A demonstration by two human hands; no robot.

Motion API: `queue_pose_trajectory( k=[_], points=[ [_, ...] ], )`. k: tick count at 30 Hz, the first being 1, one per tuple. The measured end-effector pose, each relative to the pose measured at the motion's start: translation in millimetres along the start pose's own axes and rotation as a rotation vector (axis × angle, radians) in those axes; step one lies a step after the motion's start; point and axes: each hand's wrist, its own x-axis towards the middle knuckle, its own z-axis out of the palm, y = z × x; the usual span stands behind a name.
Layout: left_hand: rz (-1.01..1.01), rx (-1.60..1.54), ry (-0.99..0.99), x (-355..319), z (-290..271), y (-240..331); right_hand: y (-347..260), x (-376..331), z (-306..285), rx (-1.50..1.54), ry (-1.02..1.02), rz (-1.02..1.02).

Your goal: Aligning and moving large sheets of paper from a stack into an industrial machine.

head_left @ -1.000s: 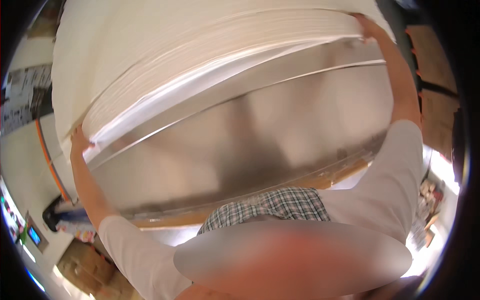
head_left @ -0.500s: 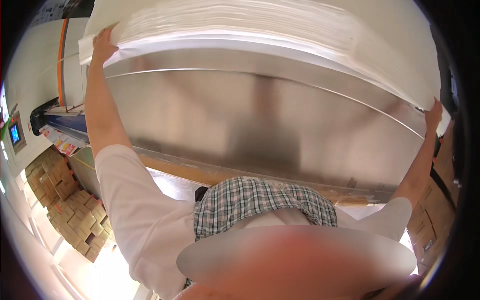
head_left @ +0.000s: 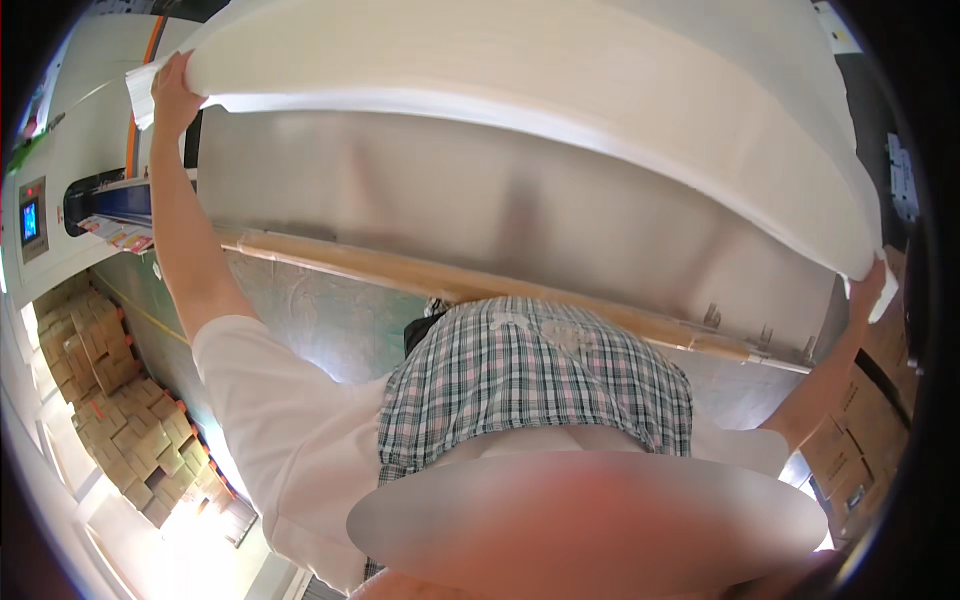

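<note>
A long stack of thin white sheets (head_left: pixel 500 60), like tissue paper, spans the far part of a metal table (head_left: pixel 450 185). Its smooth, rounded face turns toward me. My left hand (head_left: pixel 175 95) grips the left end, where the layered edges fan out beyond the fingers. At the right end, lower in the picture, my right hand (head_left: pixel 868 285) is closed around the corner, and a white flap sticks out past it. Both arms are stretched wide. The undersides of the stack and the fingertips beneath it are hidden.
A tan front rail (head_left: pixel 370 272) edges the table close to my checked apron (head_left: pixel 540 370). Left stands a white machine with a small lit screen (head_left: pixel 31 218). Brown cartons (head_left: pixel 120 420) are piled at left, more cartons (head_left: pixel 850 450) at right.
The stack has rolled or tilted, so its smooth face now shows where layered edges showed before. Both hands keep hold of the ends. The view has shifted, showing more floor before the table.
</note>
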Motion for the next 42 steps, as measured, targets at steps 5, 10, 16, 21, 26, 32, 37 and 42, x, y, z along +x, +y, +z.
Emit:
queue_pose_trajectory(
  k=[5, 10, 16, 21, 26, 32, 37, 42],
  points=[
    [-0.027, 0.012, -0.052, -89, 1, 21, -66, -88, -12, 0.136, -0.123, 0.164],
    [-0.046, -0.007, -0.197, -173, 13, 33, -108, -164, -6, 0.096, -0.205, 0.260],
    [-0.164, 0.019, -0.512, -234, 21, 30, -139, -191, -2, 0.152, -0.341, 0.271],
    [-0.105, 0.022, -0.790, -185, 13, 43, -100, -166, -2, 0.085, -0.665, 0.112],
    [-0.230, -0.049, -1.286, -109, 42, 6, -133, -36, -8, 0.212, -1.290, 0.023],
    [-0.363, -0.250, -0.994, -70, 133, 25, -122, 7, 75, 0.150, -1.393, 0.277],
    [-0.174, -0.096, -0.290, -88, 103, 57, -87, -27, 87, 0.205, -1.170, 0.175],
    [-0.313, -0.641, -0.063, -90, -3, 192, -183, -12, 23, 0.910, -0.354, 0.134]
  ],
)
